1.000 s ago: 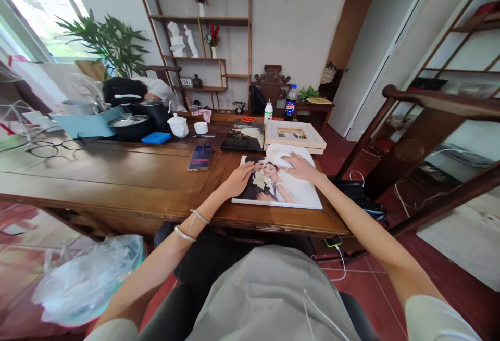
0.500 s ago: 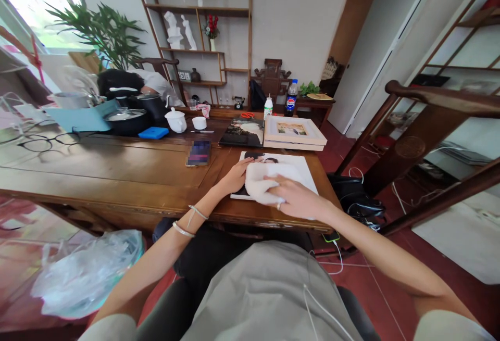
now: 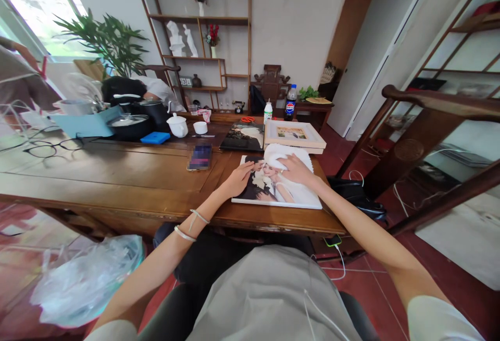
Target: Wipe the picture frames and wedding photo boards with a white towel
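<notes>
A white-edged photo album (image 3: 273, 187) with a picture of a couple on its cover lies near the front edge of the wooden table. My left hand (image 3: 239, 178) rests flat on the album's left side, fingers stretched out and holding nothing. A white cloth (image 3: 279, 154) is under my right hand (image 3: 297, 170), whose fingers press and grip it against the upper right part of the cover. Part of the cloth is hidden by that hand. Behind the album are a dark photo book (image 3: 242, 137) and a pale framed box (image 3: 308, 134).
A phone (image 3: 199, 157) lies left of the album. Farther back stand a white teapot (image 3: 177, 125), a white cup (image 3: 200, 127), a small bottle (image 3: 267, 112) and a cola bottle (image 3: 290, 102). A wooden chair (image 3: 414, 133) is on the right. Another person (image 3: 23, 78) stands far left.
My right hand has moved the cloth away from me, from the cover's front to its upper right, baring the picture. The left hand stays on the album's left side.
</notes>
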`<state>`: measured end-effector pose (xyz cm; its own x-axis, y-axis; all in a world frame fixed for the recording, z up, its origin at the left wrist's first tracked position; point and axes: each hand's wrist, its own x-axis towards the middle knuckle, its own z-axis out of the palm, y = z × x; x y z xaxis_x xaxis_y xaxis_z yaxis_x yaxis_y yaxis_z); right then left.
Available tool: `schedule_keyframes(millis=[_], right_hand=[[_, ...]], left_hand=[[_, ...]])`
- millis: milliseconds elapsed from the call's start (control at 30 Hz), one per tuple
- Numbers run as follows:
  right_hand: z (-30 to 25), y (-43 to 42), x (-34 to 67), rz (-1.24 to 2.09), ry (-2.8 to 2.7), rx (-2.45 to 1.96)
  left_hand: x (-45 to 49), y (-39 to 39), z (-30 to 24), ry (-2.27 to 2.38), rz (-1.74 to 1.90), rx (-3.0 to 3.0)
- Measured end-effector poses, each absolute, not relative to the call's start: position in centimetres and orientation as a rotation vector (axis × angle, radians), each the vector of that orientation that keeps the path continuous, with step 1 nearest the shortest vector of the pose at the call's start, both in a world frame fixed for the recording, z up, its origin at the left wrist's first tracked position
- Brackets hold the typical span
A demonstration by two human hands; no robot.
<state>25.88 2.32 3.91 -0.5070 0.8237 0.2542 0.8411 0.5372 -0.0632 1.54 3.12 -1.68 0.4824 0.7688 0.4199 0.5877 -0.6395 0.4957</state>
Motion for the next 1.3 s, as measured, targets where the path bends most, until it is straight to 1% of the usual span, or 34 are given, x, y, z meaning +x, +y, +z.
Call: schedule_keyframes(millis=[133, 333, 433, 567, 733, 833, 933, 1033, 1133, 1300], right_hand=[[4.0, -1.0, 23.9, -0.163, -2.565, -1.398], [4.6, -9.2, 20.9, -0.102, -2.681, -1.272], [4.7, -11.3, 20.2, -0.05, -2.716, -1.246], [4.8, -9.7, 20.5, -0.033, -2.665, -1.306], [4.6, -6.0, 20.7, -0.188, -2.591, -1.468], [4.0, -6.4, 19.4, -0.267, -2.568, -1.506], [3.4, -8.7, 17.9, -0.297, -2.605, -1.411], [3.5, -11.0, 17.5, -0.247, -2.663, -1.266], [4.1, -11.2, 18.5, -0.123, -2.659, -1.198], [4.6, -6.1, 21.5, 0.061, -2.578, -1.195]], left_hand=[[1.6, 3.3, -1.8, 1.155, 0.906, 2.464], [1.6, 3.3, -1.7, 1.147, 0.905, 2.463], [1.5, 3.3, -1.5, 1.122, 0.901, 2.464], [1.5, 3.2, -1.5, 1.107, 0.905, 2.478], [1.5, 3.4, -1.8, 1.13, 0.944, 2.448], [1.5, 3.5, -1.8, 1.104, 0.942, 2.448], [1.3, 3.3, -1.5, 1.05, 0.936, 2.473], [1.3, 2.9, -1.1, 1.001, 0.925, 2.509], [1.3, 2.7, -0.9, 0.992, 0.918, 2.52], [1.7, 3.0, -1.1, 1.055, 0.92, 2.498]])
